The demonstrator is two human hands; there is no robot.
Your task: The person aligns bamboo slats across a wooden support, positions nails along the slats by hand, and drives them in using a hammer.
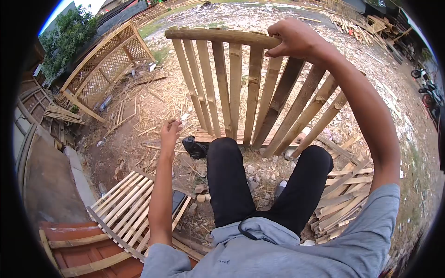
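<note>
Here, right fingers point(279, 27) hold the panel point(253, 78) near piled slats point(344, 209), left fingers point(174, 128) curled narrow.

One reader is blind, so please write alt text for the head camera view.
A person's right hand grips the top rail of a raised slatted wooden panel; the left hand is apart from it, fingers bent. Another slatted panel lies at left, and loose slats at right, on littered ground.

Lattice frame point(95, 85), far left; slatted rack point(138, 191), near left; slatted panel point(234, 83), before the knees point(225, 155); loose slats point(343, 204), right of the knees; motorbikes point(431, 95), far right.
</note>
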